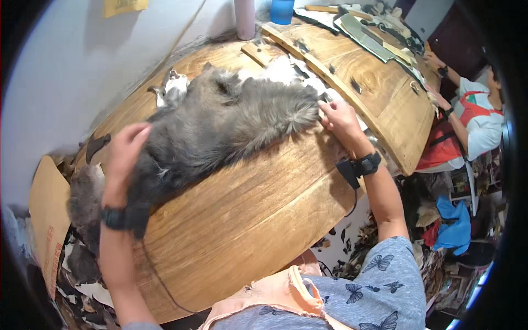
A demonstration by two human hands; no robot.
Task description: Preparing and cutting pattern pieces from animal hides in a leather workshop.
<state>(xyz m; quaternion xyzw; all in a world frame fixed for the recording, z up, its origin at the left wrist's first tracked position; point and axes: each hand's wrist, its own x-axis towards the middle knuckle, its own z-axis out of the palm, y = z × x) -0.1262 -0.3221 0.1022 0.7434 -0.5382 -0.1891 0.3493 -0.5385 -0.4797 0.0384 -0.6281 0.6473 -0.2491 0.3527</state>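
A long grey fur pelt lies across the wooden table, its hair dark at the left and paler toward the right. At its right end my right hand is closed, thumb and fingers pinched at the edge of the fur. My left hand is over the pelt's left part, smeared by motion, so its grip does not show. White scraps with dark tufts lie behind the pelt. Each of my wrists wears a black band.
A wooden strip divides my table from a second tabletop, where a co-worker in a red apron works. A pink cylinder and a blue cup stand at the back. Left are a cardboard piece and heaped fur scraps.
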